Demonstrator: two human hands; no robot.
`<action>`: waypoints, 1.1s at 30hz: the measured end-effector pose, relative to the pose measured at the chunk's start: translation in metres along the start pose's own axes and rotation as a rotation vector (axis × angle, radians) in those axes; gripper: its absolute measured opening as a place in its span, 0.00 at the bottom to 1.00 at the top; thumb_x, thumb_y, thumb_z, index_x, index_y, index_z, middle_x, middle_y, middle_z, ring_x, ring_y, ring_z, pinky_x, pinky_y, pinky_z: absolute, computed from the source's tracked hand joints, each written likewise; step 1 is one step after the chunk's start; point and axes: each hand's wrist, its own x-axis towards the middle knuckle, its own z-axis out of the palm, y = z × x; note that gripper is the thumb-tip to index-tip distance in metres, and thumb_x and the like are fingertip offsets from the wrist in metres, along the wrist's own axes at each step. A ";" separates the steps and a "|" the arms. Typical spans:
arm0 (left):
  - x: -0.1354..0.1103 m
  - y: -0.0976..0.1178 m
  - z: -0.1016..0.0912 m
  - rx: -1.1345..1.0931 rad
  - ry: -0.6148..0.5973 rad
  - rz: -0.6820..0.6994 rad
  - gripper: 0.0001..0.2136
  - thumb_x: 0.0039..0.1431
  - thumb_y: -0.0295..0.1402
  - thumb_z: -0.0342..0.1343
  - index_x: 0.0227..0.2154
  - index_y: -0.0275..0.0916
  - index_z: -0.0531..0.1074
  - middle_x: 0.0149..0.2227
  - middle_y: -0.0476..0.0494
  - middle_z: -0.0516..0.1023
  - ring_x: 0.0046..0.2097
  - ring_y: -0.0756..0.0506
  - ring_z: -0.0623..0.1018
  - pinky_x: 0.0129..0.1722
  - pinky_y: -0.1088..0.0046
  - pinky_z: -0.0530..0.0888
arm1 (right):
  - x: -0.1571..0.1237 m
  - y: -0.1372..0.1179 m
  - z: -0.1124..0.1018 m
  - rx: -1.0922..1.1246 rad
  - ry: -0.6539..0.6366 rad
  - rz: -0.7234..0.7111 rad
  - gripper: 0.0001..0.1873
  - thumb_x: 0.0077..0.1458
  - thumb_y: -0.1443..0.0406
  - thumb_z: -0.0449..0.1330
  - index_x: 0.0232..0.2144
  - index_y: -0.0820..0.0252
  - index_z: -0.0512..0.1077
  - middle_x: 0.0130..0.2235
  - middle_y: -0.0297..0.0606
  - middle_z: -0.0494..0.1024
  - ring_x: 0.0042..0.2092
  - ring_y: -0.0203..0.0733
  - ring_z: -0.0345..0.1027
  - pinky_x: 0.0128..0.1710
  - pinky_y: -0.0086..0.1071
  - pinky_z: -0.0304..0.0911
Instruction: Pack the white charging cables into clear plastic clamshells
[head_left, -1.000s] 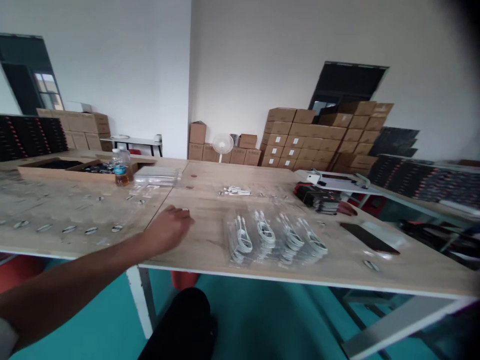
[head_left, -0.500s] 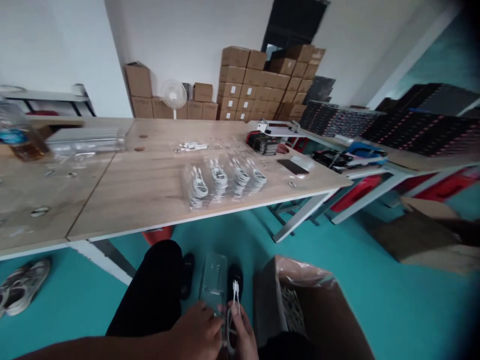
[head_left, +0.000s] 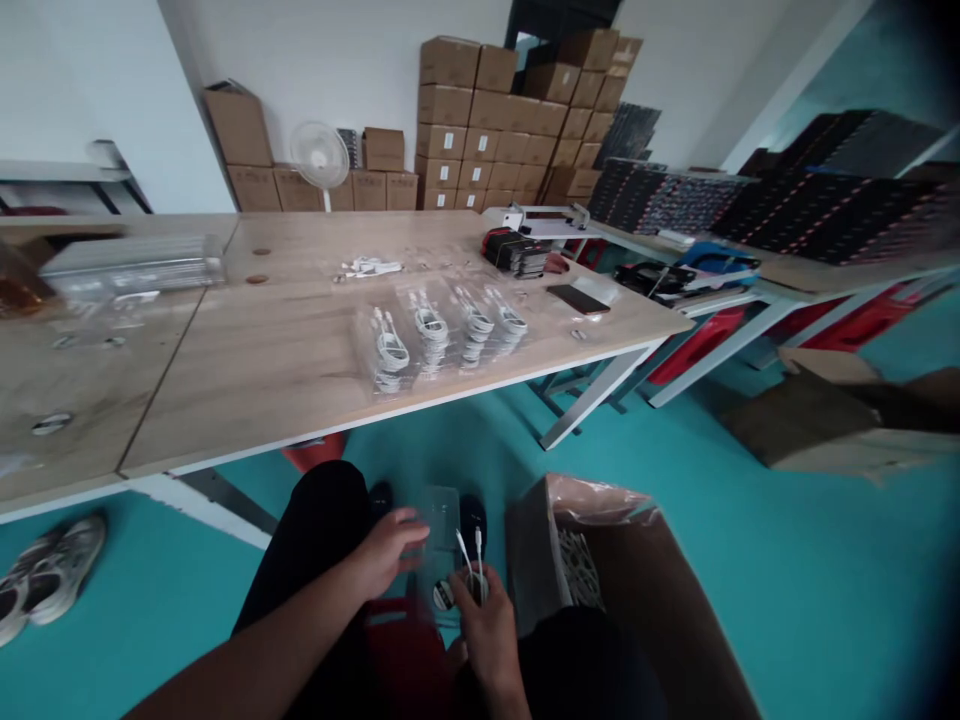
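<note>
Over the lap, the left hand point(head_left: 390, 545) curls its fingers over the edge of a clear plastic tray point(head_left: 444, 508). Just beside it, the right hand point(head_left: 487, 625) closes around a coiled white cable point(head_left: 472, 582), plugs up. The coil could spring loose if that grip slackens. Half a second earlier, both hands sat lower, touching.

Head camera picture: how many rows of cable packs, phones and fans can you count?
Rows of clear cable packs: 4
Black phone: 1
White fan: 1
Total: 6
</note>
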 end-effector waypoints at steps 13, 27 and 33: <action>0.013 -0.028 0.001 -0.325 -0.041 -0.107 0.19 0.37 0.18 0.56 0.36 0.39 0.68 0.39 0.44 0.77 0.39 0.46 0.77 0.37 0.70 0.72 | 0.001 -0.002 -0.009 -0.063 0.045 0.089 0.22 0.44 0.47 0.57 0.25 0.60 0.72 0.20 0.33 0.72 0.25 0.39 0.64 0.28 0.31 0.60; -0.009 -0.025 0.018 -0.271 -0.097 -0.109 0.10 0.39 0.29 0.60 0.28 0.37 0.70 0.23 0.53 0.70 0.25 0.51 0.71 0.27 0.76 0.66 | -0.006 0.007 0.019 0.042 -0.156 0.094 0.22 0.42 0.47 0.61 0.19 0.61 0.70 0.18 0.30 0.68 0.22 0.34 0.60 0.23 0.28 0.55; -0.008 -0.031 0.020 -0.213 -0.042 0.005 0.15 0.40 0.41 0.65 0.25 0.38 0.67 0.21 0.54 0.67 0.22 0.53 0.67 0.24 0.77 0.63 | -0.006 0.011 0.028 0.157 -0.219 0.179 0.23 0.44 0.46 0.60 0.20 0.61 0.70 0.16 0.31 0.70 0.20 0.34 0.61 0.21 0.28 0.55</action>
